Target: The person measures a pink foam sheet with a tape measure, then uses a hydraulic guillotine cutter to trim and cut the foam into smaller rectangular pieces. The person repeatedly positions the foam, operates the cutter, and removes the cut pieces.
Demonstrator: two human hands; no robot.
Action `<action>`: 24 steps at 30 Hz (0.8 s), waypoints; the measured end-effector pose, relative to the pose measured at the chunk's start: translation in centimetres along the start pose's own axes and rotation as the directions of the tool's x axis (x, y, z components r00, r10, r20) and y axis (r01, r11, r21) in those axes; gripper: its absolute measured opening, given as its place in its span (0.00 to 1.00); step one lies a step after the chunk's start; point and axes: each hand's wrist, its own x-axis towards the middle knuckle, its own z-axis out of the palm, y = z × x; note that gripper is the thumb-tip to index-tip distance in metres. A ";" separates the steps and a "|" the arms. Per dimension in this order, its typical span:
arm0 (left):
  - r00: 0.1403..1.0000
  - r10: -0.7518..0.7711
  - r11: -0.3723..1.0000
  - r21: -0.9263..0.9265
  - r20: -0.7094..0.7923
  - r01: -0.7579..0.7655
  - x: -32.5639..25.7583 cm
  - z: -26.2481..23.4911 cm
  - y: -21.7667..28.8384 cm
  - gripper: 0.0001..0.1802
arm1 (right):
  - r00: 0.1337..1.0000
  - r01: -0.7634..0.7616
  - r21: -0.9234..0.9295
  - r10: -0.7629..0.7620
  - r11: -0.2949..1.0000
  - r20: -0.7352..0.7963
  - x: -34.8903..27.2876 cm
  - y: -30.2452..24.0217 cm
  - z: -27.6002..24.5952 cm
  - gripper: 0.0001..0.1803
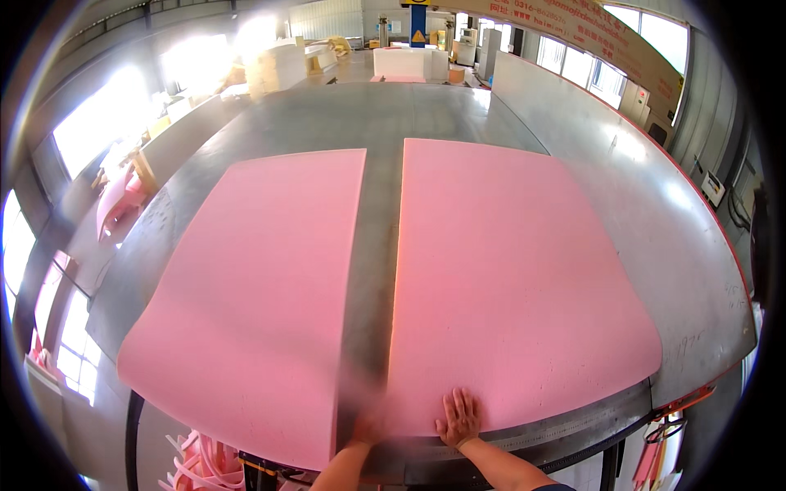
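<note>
two pink foam sheets lie side by side on a broad grey metal tabletop, with a strip of bare metal running between them from front to back. the left pink sheet [262,286] covers the left part of the tabletop [409,106], and its near end reaches the tabletop's near edge. the right pink sheet [508,270] lies right of the middle, its near end just short of that same edge, where a dark strip with fine ruler-like marks [565,425] shows. the person's right hand [462,420] rests palm down across the near end of the right pink sheet, close to the tabletop's near edge, its fingers extended and slightly apart, clamped on nothing. the left hand [371,426] is beside the near left corner of the right pink sheet, at the front of the bare gap; it is blurred, so one cannot tell whether its fingers are together, apart or closed on the foam. a red trim [696,200] follows the tabletop's right edge. below the near edge, toward the left corner, hangs or lies a tangle of pink scraps [205,462]. beyond the far edge stand a white block [399,63] and a blue post [418,31].
</note>
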 end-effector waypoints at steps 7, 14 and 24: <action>1.000 -0.018 0.999 -0.035 -0.014 0.017 0.2 -0.4 1.6 0.29 | 0.998 -0.001 -0.021 -0.001 1.000 -0.066 -1.2 0.1 -0.3 0.33; 1.000 -0.018 1.000 -0.002 -0.002 0.018 0.0 -0.2 2.5 0.29 | 0.997 0.000 -0.010 -0.001 1.000 -0.076 -1.6 0.4 -1.0 0.33; 0.993 -0.031 0.981 0.194 0.118 0.008 1.0 2.4 -2.0 0.29 | 0.997 -0.068 0.003 0.068 0.998 -0.021 0.2 0.9 -1.4 0.34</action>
